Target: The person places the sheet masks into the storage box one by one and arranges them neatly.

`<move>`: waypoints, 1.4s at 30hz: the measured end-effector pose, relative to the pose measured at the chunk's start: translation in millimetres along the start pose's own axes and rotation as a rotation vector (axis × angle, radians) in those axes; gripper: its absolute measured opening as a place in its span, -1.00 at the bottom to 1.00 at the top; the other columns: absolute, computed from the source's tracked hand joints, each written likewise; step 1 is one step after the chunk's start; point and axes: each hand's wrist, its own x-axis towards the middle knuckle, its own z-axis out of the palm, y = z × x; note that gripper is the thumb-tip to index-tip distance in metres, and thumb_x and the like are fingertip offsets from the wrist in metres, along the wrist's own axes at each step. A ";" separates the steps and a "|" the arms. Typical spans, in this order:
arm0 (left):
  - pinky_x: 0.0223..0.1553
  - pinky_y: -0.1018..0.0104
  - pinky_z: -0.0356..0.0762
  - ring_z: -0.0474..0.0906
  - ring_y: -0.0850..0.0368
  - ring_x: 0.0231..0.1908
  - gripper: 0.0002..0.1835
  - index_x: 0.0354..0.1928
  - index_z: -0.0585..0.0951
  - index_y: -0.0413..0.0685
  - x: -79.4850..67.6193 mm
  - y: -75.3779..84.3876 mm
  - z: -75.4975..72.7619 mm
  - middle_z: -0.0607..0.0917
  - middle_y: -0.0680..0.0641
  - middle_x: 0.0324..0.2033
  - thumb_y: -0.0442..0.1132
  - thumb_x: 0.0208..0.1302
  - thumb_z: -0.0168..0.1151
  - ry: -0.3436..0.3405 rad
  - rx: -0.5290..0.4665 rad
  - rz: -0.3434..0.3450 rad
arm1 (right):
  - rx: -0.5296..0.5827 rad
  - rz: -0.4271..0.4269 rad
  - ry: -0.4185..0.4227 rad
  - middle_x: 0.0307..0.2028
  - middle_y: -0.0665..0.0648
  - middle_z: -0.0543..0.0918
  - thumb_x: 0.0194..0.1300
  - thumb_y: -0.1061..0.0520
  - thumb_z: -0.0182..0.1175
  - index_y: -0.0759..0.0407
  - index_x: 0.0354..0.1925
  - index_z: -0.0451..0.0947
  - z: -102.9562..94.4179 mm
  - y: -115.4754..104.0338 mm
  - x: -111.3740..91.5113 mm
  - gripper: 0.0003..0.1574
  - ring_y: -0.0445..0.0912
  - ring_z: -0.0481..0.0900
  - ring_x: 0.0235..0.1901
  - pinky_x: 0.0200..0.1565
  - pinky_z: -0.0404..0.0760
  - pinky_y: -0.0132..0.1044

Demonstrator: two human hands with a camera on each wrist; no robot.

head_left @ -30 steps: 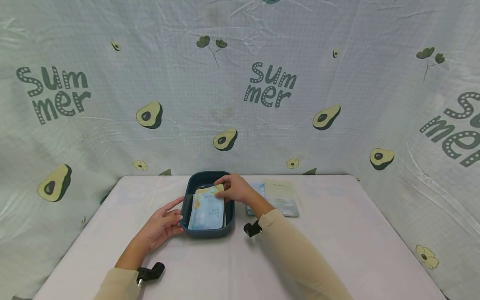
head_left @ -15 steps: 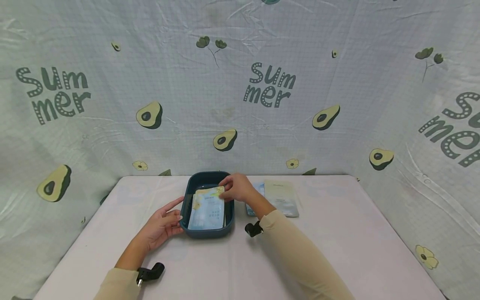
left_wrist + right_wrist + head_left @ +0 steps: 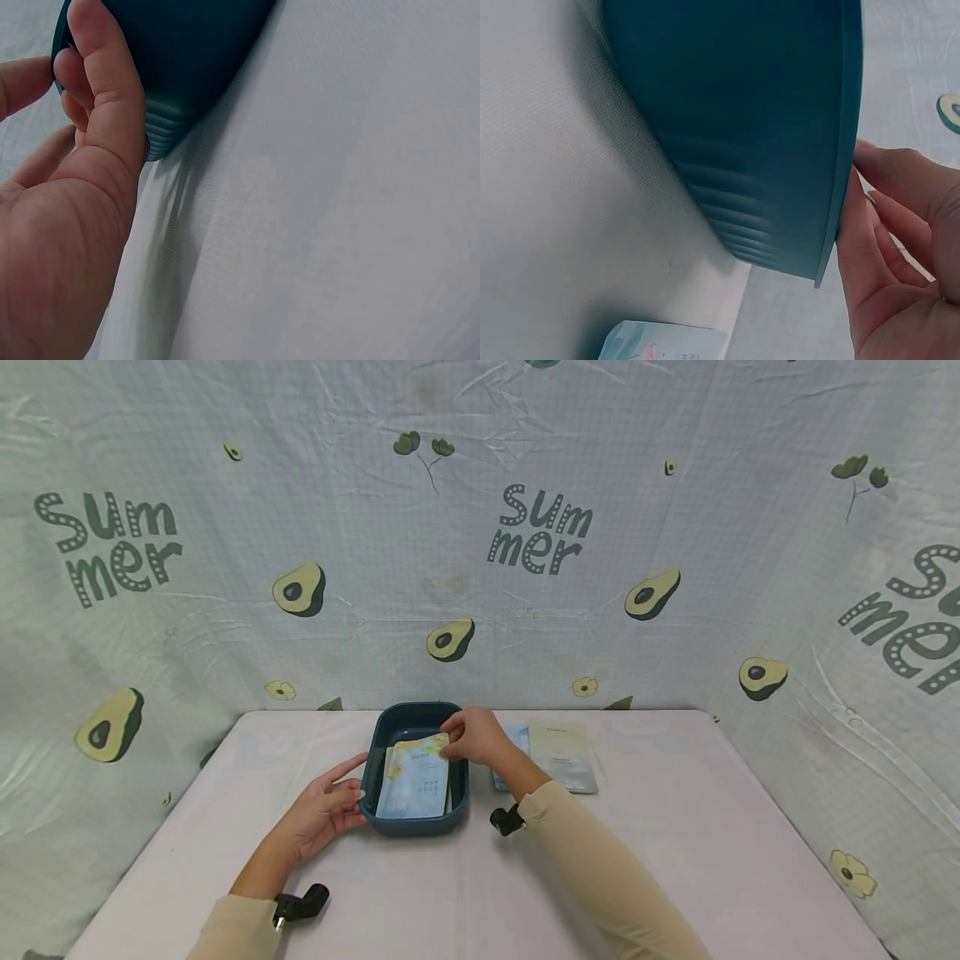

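Observation:
A dark blue plastic bin (image 3: 414,829) stands on the table, with a small stack of flat packets inside. On top lies a pale blue sheet mask packet (image 3: 412,789) with a yellow pattern. My right hand (image 3: 478,739) reaches over the bin's right rim and pinches this packet's upper right corner. In the right wrist view, the fingers (image 3: 862,247) are close against the bin wall (image 3: 727,97), and the packet is hidden. My left hand (image 3: 321,817) is at the bin's left side, fingers extended, the thumb touching the wall. The left wrist view shows fingertips at the rim.
Right of the bin lie a beige and silver packet (image 3: 564,758) and a light blue packet (image 3: 501,782) partly under it, behind my right forearm. The pale table (image 3: 720,860) ends at a fabric curtain (image 3: 540,635) printed with avocados.
The top packet's upper right corner has shifted slightly right and down with my right hand, mostly in the first half second. My left hand and the bin have stayed in place.

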 end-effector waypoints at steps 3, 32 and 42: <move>-0.17 0.31 0.73 0.69 0.18 -0.30 -0.18 0.65 -0.09 -0.04 -0.3 0.3 0.0 0.65 0.06 -0.18 -0.45 0.47 0.03 0.002 0.003 0.002 | -0.091 -0.009 0.026 -0.27 0.08 0.67 0.16 0.22 0.50 0.21 0.00 0.73 -0.6 -1.7 -1.7 -0.60 -0.17 0.66 -0.35 -0.27 0.68 -0.35; -0.14 0.31 0.74 0.68 0.18 -0.29 -0.17 0.65 -0.06 0.01 -1.3 1.8 -0.1 0.64 0.03 -0.16 -0.41 0.48 0.07 0.022 0.031 -0.020 | 0.197 -0.005 0.224 -0.13 0.03 0.78 0.22 -0.05 0.48 0.02 0.01 0.74 -26.3 45.8 -46.5 -0.60 -0.11 0.70 -0.15 -0.04 0.73 -0.24; -0.12 0.31 0.74 0.67 0.18 -0.29 -0.17 0.65 -0.05 0.04 -1.0 1.7 0.4 0.63 0.05 -0.17 -0.40 0.48 0.08 0.027 0.039 -0.022 | 0.290 -0.029 0.241 -0.13 0.04 0.80 0.21 -0.01 0.49 0.07 0.02 0.74 -31.1 57.4 -56.4 -0.58 -0.11 0.74 -0.15 0.00 0.73 -0.23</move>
